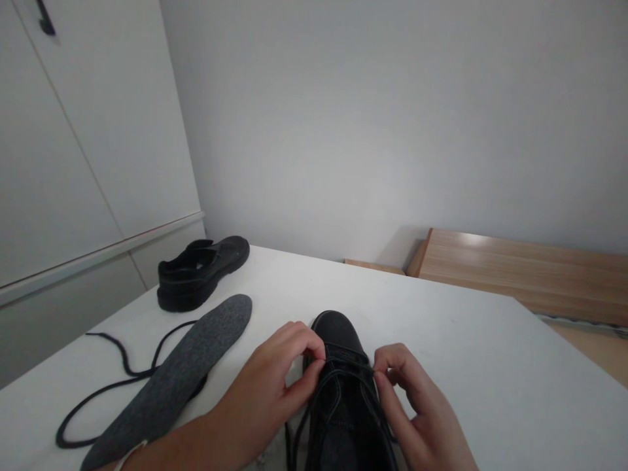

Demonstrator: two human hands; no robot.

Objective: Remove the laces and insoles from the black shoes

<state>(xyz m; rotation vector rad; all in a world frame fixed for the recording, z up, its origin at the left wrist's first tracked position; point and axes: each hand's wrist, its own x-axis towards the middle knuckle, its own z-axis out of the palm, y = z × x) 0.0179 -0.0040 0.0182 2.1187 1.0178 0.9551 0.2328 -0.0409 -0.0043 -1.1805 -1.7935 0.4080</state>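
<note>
A black shoe (338, 330) rests on the white table at the bottom centre, its toe pointing away from me. A black shoelace (346, 373) crosses over its tongue, and a loose length hangs down along the shoe's left side. On the left of the shoe, my left hand (289, 366) pinches the lace between thumb and forefinger. My right hand (409, 399) grips the lace in the same way at the right edge. The lower part of the shoe runs out of the picture.
A second black shoe (201, 271) stands at the table's far left. Nearer lies a grey felt insole (196, 366) over another loose black lace (122, 379). The white table (456, 340) ends before a wall and a wooden board (520, 261). White cabinet doors (88, 144) rise at left.
</note>
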